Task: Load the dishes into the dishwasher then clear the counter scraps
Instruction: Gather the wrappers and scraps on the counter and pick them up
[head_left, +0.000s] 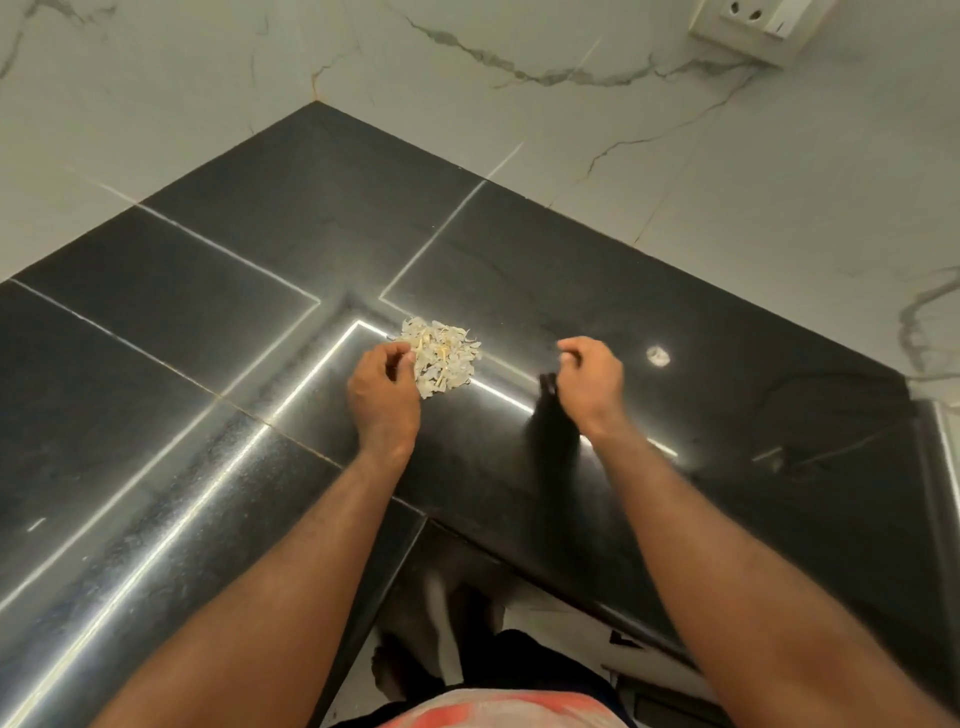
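Scraps (441, 356) are being gathered into one heap on the tabletop (208, 291), probably so one scoop clears them. Left hand (384, 395) is being curled at the heap's edge, grasp unconfirmed. Right hand (592, 379) is being held clenched apart, contents not discernible.

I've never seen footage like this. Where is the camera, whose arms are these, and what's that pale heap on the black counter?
No machine here. A person wears a wide-angle camera on the head, looking down, so the two bare arms are the wearer's own. This is the only view. The left hand has its fingers curled at the edge of a small pile of pale, flaky scraps on the glossy black counter. The right hand hovers to the side, apart from the pile, its fingers curled too. Whether either grip holds a scrap is too small to tell. The bright streaks are reflected light. Behind is a marble wall with a socket.
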